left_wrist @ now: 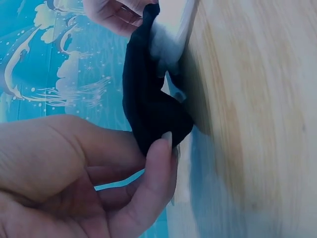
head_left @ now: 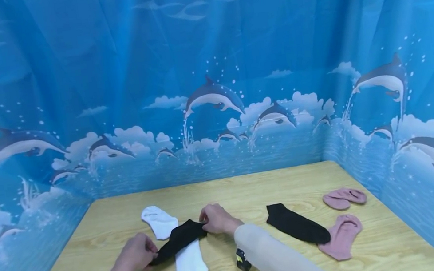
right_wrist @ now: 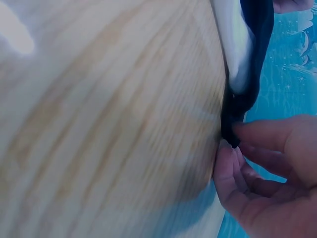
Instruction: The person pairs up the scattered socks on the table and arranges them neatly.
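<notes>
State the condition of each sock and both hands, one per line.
Held black sock: pulled out lengthwise between the hands
Other black sock: laid out flat, one end meeting the near pink sock
Far white sock: lying flat
Near white sock: lying flat, partly hidden by the held black sock
Far pink sock: lying bent
Near pink sock: lying bent
Left hand: pinching one end
Right hand: pinching the other

Six socks (head_left: 297, 224) in three colors, counted as two black socks (head_left: 182, 238), two white socks (head_left: 192, 268) and two pink socks (head_left: 339, 240), appear at one wood-grain table (head_left: 235, 190) along with two bare hands, one left hand (head_left: 135, 252) and one right hand (head_left: 216, 219), two pale sleeves (head_left: 282, 251) and one small black device (head_left: 242, 260).
</notes>
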Tool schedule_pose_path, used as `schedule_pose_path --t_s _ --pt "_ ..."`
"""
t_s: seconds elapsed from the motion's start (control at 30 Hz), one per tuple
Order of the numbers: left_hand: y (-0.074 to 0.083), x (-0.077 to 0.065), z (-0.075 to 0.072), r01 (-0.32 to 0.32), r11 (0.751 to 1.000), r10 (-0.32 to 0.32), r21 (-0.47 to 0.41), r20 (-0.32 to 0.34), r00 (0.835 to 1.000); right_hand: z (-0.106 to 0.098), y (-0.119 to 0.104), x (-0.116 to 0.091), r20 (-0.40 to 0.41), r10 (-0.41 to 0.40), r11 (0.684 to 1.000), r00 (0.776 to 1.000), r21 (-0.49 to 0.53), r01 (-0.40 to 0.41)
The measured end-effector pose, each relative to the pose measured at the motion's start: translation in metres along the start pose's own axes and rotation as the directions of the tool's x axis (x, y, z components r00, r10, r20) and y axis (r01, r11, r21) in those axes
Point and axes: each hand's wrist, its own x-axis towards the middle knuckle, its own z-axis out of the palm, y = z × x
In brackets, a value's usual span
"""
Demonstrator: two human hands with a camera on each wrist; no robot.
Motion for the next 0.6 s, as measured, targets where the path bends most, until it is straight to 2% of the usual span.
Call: schedule_pose_path --t_s 0.17,0.37,0.6 --pt "-0.0002 0.0006 0.0013 -0.017 1.000 0.016 -0.014 -0.024 1.000 0.0021 -0.0012 -0.0008 0.002 0.047 0.999 0.999 0.022 -0.047" --pt "0.0006 0.0008 0.0016 -0.016 1.000 0.016 -0.014 -0.027 1.000 0.0036 -0.0007 -0.0034 -0.024 0.054 0.998 0.998 0.041 -0.053" --pt "0.0063 0.0000 -0.0023 -0.044 0.999 0.044 0.002 -0.038 0.998 0.0009 -0.0011 -0.0097 -0.037 0.127 0.983 0.991 0.136 -0.121"
